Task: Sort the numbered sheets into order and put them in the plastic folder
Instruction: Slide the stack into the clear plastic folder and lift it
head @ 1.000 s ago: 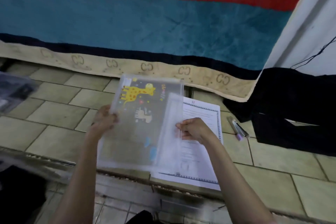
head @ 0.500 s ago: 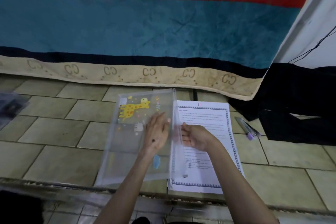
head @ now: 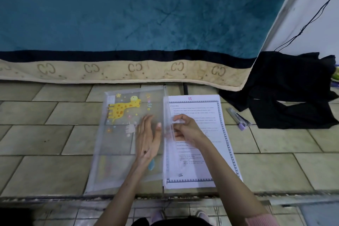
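Note:
A clear plastic folder (head: 119, 134) with a yellow giraffe print lies flat on the tiled floor. My left hand (head: 147, 137) presses flat on its right half, fingers straight. My right hand (head: 185, 128) pinches the folder's zip edge (head: 167, 115) with curled fingers. To the right of the folder lies a stack of printed sheets (head: 211, 152); the top sheet bears a red number 11 at its head. My right hand and forearm cover the middle of the stack.
A teal, red and beige blanket (head: 128, 24) hangs over a bed edge behind the folder. Black cloth (head: 293, 88) is heaped at the right. Pens (head: 238, 118) lie beside the sheets. A step edge (head: 55, 199) runs just below the folder.
The folder went from being held up in both hands to lying flat on the floor. My left hand shifted from its left edge onto its right half. My right hand stays at the zip edge.

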`<state>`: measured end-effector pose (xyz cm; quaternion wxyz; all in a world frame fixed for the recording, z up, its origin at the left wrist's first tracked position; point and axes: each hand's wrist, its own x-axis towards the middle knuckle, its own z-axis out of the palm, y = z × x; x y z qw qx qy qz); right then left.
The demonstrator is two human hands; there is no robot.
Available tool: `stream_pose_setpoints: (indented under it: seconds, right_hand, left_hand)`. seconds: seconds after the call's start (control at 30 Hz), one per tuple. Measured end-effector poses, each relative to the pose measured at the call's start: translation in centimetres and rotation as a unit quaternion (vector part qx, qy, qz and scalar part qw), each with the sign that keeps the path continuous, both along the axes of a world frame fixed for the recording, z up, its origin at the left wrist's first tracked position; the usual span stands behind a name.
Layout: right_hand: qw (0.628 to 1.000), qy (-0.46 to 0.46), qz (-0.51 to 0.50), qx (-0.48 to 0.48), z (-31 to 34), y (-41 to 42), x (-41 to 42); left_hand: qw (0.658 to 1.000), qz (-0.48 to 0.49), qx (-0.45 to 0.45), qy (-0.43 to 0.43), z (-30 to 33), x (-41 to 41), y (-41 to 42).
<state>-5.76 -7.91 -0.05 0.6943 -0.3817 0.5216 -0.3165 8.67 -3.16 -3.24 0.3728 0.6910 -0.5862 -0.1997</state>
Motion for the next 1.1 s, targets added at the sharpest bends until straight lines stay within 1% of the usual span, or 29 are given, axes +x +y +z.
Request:
stream_pose_setpoints:
  seconds: [0.03, 0.1, 0.2, 0.23, 0.3, 0.4, 0.5, 0.57, 0.6, 0.67, 0.73, 0.83, 0.87, 0.9, 0.93, 0.97, 1.03, 1.07, 1.1]
  right_hand:
    - [0.999, 0.028, 0.025, -0.016, 0.0, -0.1, 0.0]
    - [0.994, 0.053, 0.082, -0.042, 0.3, -0.2, -0.2]
    - [0.980, 0.108, 0.137, -0.094, 1.2, -0.2, -0.2]
    - [0.971, 0.138, 0.153, -0.117, 1.5, -0.2, 0.0]
    - [0.952, 0.190, 0.183, -0.158, 1.8, -0.1, 0.4]
    - [0.922, 0.237, 0.215, -0.221, 2.1, 0.2, 1.0]
    - [0.904, 0.259, 0.221, -0.257, 2.3, 0.5, 1.1]
    - [0.910, 0.257, 0.221, -0.239, 1.9, 0.4, 0.9]
    - [0.919, 0.253, 0.214, -0.215, 1.6, 0.4, 0.6]
    - [0.944, 0.229, 0.176, -0.158, 1.2, 0.4, 0.0]
    - [0.970, 0.177, 0.119, -0.119, 1.2, 0.7, -0.6]
    - [0.992, 0.081, 0.058, -0.071, 1.2, 1.2, -1.6]
    - [0.996, 0.058, 0.039, -0.060, 1.2, 1.5, -2.1]
    - [0.996, 0.060, 0.021, -0.063, 1.2, 1.6, -2.6]
    - [0.992, 0.098, -0.002, -0.083, 1.3, 1.6, -3.3]
    - [0.978, 0.172, -0.032, -0.113, 1.5, 1.6, -4.2]
    - [0.925, 0.329, -0.112, -0.153, 1.6, 1.7, -6.3]
    - [0.896, 0.395, -0.144, -0.145, 1.7, 1.7, -7.5]
    - [0.871, 0.450, -0.159, -0.116, 1.7, 1.8, -8.5]
  left_hand:
    - [1.000, 0.001, -0.008, 0.018, 0.2, 0.1, 0.1]
    - [0.999, 0.007, -0.001, 0.048, 0.9, 0.3, 0.0]
    - [0.989, 0.049, 0.077, 0.113, 3.5, 0.5, -1.0]
    - [0.986, 0.056, 0.110, 0.116, 4.3, 0.6, -1.7]
    - [0.982, 0.056, 0.156, 0.088, 5.6, 0.5, -3.1]
    - [0.977, 0.073, 0.194, 0.048, 6.4, 0.0, -5.0]
    - [0.973, 0.071, 0.213, 0.047, 6.3, 0.1, -6.3]
    - [0.974, 0.058, 0.208, 0.063, 6.5, 0.5, -6.6]
    - [0.975, 0.053, 0.202, 0.074, 6.7, 0.6, -6.6]
    - [0.978, 0.049, 0.191, 0.069, 7.2, 1.0, -6.1]
    - [0.982, 0.047, 0.166, 0.073, 6.8, 1.3, -5.3]
    - [0.980, 0.051, 0.116, 0.152, 4.8, 1.2, -3.8]
    - [0.977, 0.062, 0.103, 0.175, 4.2, 0.9, -3.4]
    - [0.974, 0.069, 0.094, 0.196, 3.8, 0.5, -3.1]
    - [0.970, 0.073, 0.091, 0.211, 3.7, 0.1, -2.8]
    - [0.968, 0.078, 0.084, 0.223, 3.6, -0.4, -2.6]
    - [0.966, 0.092, 0.064, 0.232, 3.5, -0.9, -2.4]
    - [0.965, 0.100, 0.055, 0.238, 3.4, -1.0, -2.1]
    - [0.963, 0.103, 0.041, 0.245, 3.1, -1.1, -1.9]
